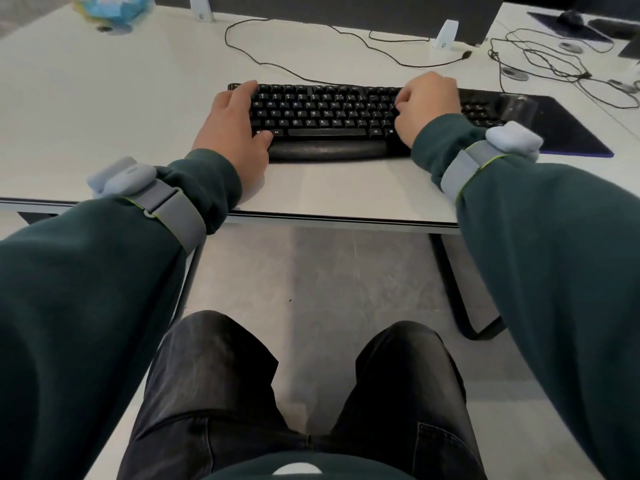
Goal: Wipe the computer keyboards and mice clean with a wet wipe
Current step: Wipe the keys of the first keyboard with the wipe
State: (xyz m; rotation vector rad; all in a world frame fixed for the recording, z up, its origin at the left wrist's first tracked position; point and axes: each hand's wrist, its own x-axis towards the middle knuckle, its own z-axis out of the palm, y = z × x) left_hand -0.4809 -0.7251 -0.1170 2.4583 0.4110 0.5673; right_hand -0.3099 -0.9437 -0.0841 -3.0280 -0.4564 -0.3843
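Far left, blurred blue pack (110, 8), possibly wipes, sitting at the back of the white desk (104, 98). Left hand (232, 123) lying spread across the keyboard's (325, 112) left end, fingers fairly straight, thumb reaching along the bottom row. Keyboard sitting mid-desk: black, cabled, padded wrist rest in front, keys looking matte, no damp sheen readable. Right hand (426, 105) hunching over the right keys, fingers curled under; cannot tell whether a wipe is being pinched. Judging progress as early or unclear. A mouse (569, 17) is waiting far right.
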